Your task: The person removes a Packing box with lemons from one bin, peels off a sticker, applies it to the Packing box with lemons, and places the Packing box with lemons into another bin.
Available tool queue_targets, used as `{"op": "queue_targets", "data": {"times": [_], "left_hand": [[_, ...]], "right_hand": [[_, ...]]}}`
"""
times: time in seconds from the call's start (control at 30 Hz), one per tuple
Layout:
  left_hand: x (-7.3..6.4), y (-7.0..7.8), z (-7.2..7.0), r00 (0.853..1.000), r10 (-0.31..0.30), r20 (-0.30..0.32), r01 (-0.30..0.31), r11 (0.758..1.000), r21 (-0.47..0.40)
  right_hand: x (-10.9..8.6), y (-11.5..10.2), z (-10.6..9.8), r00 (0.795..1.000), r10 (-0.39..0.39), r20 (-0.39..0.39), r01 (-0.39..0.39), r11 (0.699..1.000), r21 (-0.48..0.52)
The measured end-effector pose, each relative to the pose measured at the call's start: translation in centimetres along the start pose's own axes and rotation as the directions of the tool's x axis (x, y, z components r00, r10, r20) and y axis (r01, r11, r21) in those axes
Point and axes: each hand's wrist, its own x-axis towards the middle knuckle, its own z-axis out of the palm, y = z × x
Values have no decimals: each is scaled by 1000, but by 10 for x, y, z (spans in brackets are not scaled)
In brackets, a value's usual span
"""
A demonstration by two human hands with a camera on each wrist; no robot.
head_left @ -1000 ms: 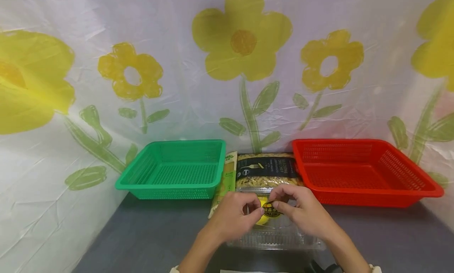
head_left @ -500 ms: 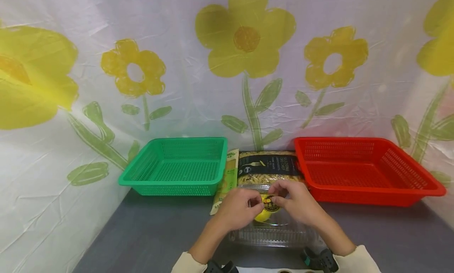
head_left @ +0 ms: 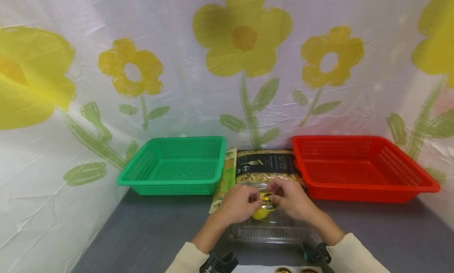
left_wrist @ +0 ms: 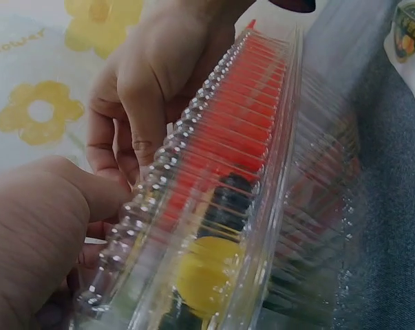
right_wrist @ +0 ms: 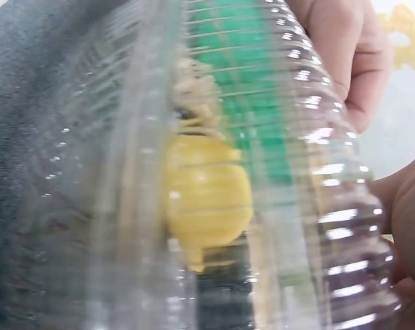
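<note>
A round black-and-gold sticker [head_left: 269, 202] is over the lid of a clear plastic clamshell box [head_left: 267, 234]. My left hand [head_left: 239, 204] pinches the sticker's left edge with thumb and finger. At its upper right edge, the fingers of my right hand [head_left: 291, 197] pinch it too. Inside the box lies a yellow lemon [right_wrist: 206, 192], seen through the ribbed wall. In the left wrist view, the fingers of both hands meet behind the box's beaded rim [left_wrist: 155, 175], which hides the sticker.
Behind the box lie a bag of pasta [head_left: 266, 165] and a green-and-tan packet [head_left: 226, 178]. A green basket [head_left: 170, 189] stands at left and a red basket [head_left: 369, 192] at right. A white sheet of round stickers [head_left: 257, 268] lies at the front edge.
The sticker, tilted up between my hands a second ago, has come lower and flatter over the lid. Both hands have shifted slightly left, and the head view has shifted a little.
</note>
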Motion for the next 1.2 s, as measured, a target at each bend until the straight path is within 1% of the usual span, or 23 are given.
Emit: {"op": "queue_targets", "data": {"times": [0.2,0.27,0.47,0.57,0.77,0.83,1.0,1.07,1.2], "left_hand": [[2,-3,2,1000,-12,-11,12,1000,11],[2,-2,2,1000,-18,-10,18,999,26],[0,0,5,999,-48,-19,49,995,83],[1,0,6,998,-55,-30,58,994,95],[2,1,6,996,-83,-16,84,994,75],[2,1,5,996,-94,-10,94,993,69],[1,2,5,994,-111,-4,111,992,52],[0,3,5,993,-116,-2,116,992,46],[-2,3,5,994,-112,-6,112,993,47]], "right_hand": [[-1,2,7,1000,-2,-30,1,999,-34],[-1,2,9,999,-8,-44,5,998,-64],[-2,1,13,997,16,-70,-27,988,-155],[-1,1,14,997,23,-76,-35,986,-165],[-1,2,14,997,26,-76,-38,984,-172],[-1,3,14,996,20,-82,-35,983,-180],[-4,4,13,994,-32,-105,10,979,-201],[-5,4,12,993,-52,-103,30,979,-203],[-6,4,11,994,-63,-86,45,980,-194]]}}
